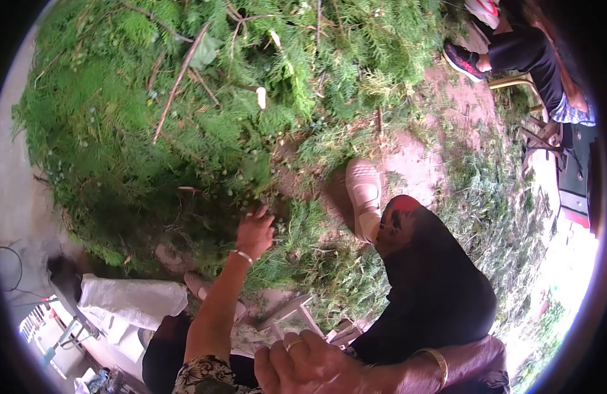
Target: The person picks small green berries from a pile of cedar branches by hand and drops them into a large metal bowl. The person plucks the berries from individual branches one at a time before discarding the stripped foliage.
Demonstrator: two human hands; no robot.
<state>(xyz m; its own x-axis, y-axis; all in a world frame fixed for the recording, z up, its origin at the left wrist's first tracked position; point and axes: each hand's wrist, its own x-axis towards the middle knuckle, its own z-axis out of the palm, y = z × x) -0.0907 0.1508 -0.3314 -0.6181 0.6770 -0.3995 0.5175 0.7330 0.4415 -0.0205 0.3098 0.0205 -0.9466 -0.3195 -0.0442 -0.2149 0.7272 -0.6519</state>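
My left hand (255, 234), with a pale bangle at the wrist, reaches out over the near edge of a large heap of green conifer sprigs (132, 111). Its fingers are apart and nothing shows in them. Close to my lap, my right hand (310, 364) is curled into a fist, with a ring and a gold-coloured bangle. What that fist holds, if anything, is hidden. Loose green sprigs (303, 233) lie on the ground just right of my left hand. A long thin brown stick (180, 82) rests on top of the heap.
My shoe (364, 187) stands on the littered ground beside the heap. Below it is a low wooden frame (293, 315). A white sack (132, 302) lies at the lower left. Another person's shoe (462, 62) and dark-clothed leg (530, 59) are at the upper right.
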